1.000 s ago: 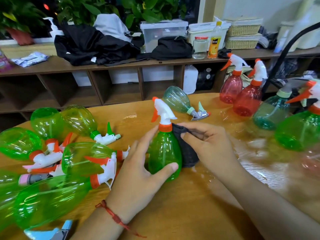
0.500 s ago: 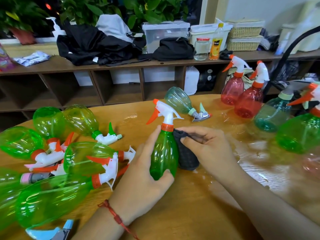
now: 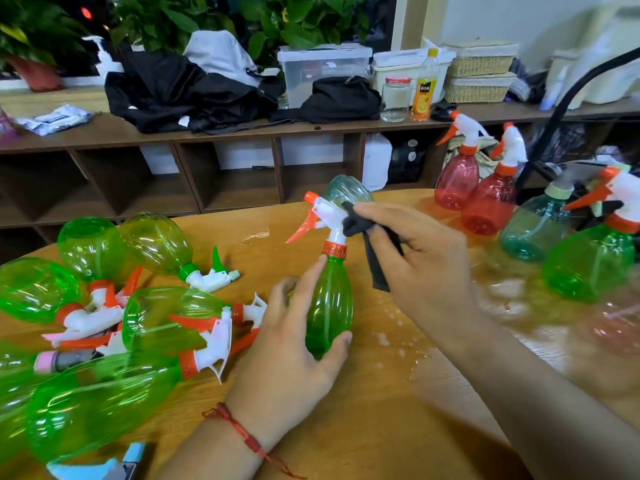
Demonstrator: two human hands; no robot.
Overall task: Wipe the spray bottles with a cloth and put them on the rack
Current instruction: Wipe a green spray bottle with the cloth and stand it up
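Bottle: green spray bottle (image 3: pixel 329 306) stands upright near the middle of the wooden table (image 3: pixel 381 427); whether its base rests on the wood or hangs just above it cannot be told.
Handling: thin see-through plastic, apparently empty, so probably light and easy to dent under a hard squeeze. Droplets (image 3: pixel 391 341) on the table suggest a wet, slippery wall.
Best hold: likely the ribbed belly, or the neck under the orange collar (image 3: pixel 334 250). The white trigger head (image 3: pixel 329 216) has a moving lever and makes a poor handle.
Left hand (image 3: pixel 291 351): grasps the belly from the left, thumb low on the front, forefinger reaching up to the shoulder.
Right hand (image 3: pixel 426 258): pinches a dark cloth (image 3: pixel 375 268) against the back of the trigger head; the cloth's tail hangs beside the neck.
Bottle in grip: belly sits in the left palm, head clear above it, nozzle pointing left.
Waiting: green bottles (image 3: pixel 156 317) lie heaped to the left.
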